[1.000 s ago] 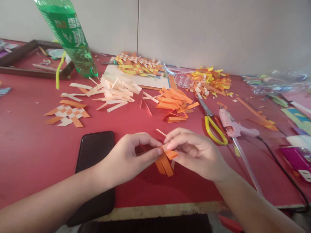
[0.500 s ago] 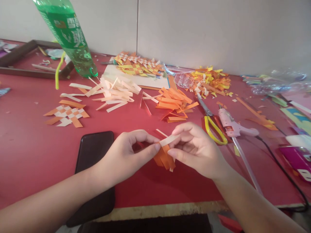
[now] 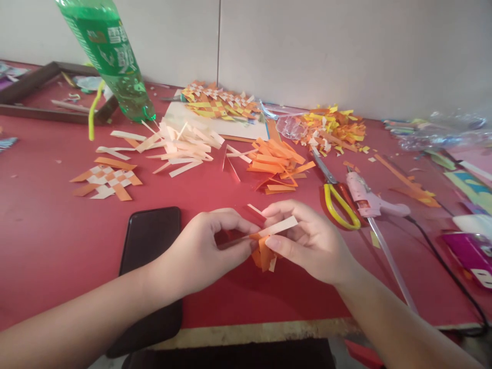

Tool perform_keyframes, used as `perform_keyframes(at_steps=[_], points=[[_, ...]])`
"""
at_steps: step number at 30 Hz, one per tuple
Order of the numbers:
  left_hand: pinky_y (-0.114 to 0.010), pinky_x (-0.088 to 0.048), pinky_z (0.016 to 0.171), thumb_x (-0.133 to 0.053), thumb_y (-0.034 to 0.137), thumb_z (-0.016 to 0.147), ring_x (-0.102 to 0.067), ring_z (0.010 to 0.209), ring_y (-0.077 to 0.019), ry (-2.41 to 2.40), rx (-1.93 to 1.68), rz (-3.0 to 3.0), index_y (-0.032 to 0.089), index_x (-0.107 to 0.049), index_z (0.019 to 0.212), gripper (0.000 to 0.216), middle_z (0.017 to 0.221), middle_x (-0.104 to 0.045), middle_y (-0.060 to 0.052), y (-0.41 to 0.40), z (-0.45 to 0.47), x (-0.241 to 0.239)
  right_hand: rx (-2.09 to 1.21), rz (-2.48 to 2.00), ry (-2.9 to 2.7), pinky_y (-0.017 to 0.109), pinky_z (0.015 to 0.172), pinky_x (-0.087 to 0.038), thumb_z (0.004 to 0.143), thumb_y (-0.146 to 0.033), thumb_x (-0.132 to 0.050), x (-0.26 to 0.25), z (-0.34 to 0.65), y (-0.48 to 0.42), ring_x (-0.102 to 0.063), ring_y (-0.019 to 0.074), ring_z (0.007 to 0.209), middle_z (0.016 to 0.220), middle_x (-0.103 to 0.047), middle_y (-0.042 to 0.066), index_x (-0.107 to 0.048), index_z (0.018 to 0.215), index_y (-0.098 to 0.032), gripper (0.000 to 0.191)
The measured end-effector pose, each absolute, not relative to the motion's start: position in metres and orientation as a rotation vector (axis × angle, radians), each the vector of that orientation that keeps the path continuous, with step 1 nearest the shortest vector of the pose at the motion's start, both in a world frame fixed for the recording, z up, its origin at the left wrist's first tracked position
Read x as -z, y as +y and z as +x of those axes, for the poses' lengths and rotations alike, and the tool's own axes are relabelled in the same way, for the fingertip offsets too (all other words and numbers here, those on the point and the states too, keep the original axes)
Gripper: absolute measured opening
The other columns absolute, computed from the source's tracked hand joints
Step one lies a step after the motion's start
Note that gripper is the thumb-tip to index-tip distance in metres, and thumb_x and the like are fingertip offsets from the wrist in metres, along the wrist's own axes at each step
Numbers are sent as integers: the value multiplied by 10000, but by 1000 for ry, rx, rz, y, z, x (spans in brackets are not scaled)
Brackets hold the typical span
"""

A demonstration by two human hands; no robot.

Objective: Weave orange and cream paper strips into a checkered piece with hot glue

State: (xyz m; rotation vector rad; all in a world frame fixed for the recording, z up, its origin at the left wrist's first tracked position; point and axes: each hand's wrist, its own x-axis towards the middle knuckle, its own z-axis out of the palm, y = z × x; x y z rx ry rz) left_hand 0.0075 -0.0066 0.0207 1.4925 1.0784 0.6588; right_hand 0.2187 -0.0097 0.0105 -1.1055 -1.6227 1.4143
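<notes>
My left hand and my right hand meet over the red table, both pinched on a small bundle of orange paper strips. A pale cream strip lies across the bundle, between my right thumb and fingers. The left thumb and forefinger press the bundle's left side. A pile of cream strips and a pile of orange strips lie farther back on the table.
A black phone lies under my left wrist. A woven orange-and-white piece sits at left. Yellow-handled scissors, a pink glue gun with its cable, a green bottle, woven mats and scraps stand behind.
The cream strip has slid further across the orange bundle toward the right. My right fingers have shifted along it. The left hand has hardly moved.
</notes>
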Motion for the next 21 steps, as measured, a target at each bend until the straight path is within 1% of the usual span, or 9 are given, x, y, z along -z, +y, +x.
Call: perform_keyframes(at_steps=[3,7,10,13,15,18,21], points=[[-223,-497,754,-669,144,768,-646,779,-122,1058,-672,1507,207,-750,892,161,837,-705,22,-8,7,-19,-1427,-1132,-1644,185,573,-547,855,-323,-692,-10,217,-11,-653,94,682,871,-661,-14,-607,1068,-277,234],[-241,-519,767,-706,204,769,-668,798,-142,1054,-711,1477,205,-748,840,83,821,-704,11,-9,8,-18,-1377,-1161,-1678,165,499,-507,853,-348,-692,-11,215,-12,-610,66,573,834,-666,-23,-627,1029,-269,204],[-223,-520,724,-721,240,778,-661,749,-129,1054,-750,1470,204,-760,806,59,792,-707,8,-9,9,-19,-1427,-1122,-1626,159,483,-493,837,-379,-707,-10,214,-12,-601,67,566,786,-659,-27,-639,1005,-259,217],[-201,-509,702,-748,286,779,-648,727,-115,1065,-756,1444,205,-768,795,85,774,-711,8,-7,10,-20,-1519,-1020,-1531,198,509,-522,813,-405,-729,-9,216,-10,-603,88,585,769,-651,-25,-646,997,-250,254],[-198,-510,716,-734,316,803,-651,738,-114,1060,-751,1401,207,-766,795,114,778,-712,8,-6,11,-20,-1476,-998,-1564,213,544,-534,822,-361,-726,-12,216,-10,-606,93,618,798,-650,-15,-663,958,-236,195],[-201,-517,704,-685,343,848,-655,740,-118,1053,-734,1355,206,-761,794,166,775,-704,6,-6,10,-21,-1284,-1033,-1700,195,605,-532,857,-240,-685,-17,215,-9,-623,97,707,818,-656,-1,-686,884,-218,35],[-196,-510,632,-667,346,856,-654,742,-126,1058,-725,1365,198,-759,806,181,794,-697,-6,-8,9,-24,-1219,-1050,-1737,185,634,-535,860,-189,-671,-21,213,-10,-634,96,736,805,-664,-3,-687,852,-215,31]])
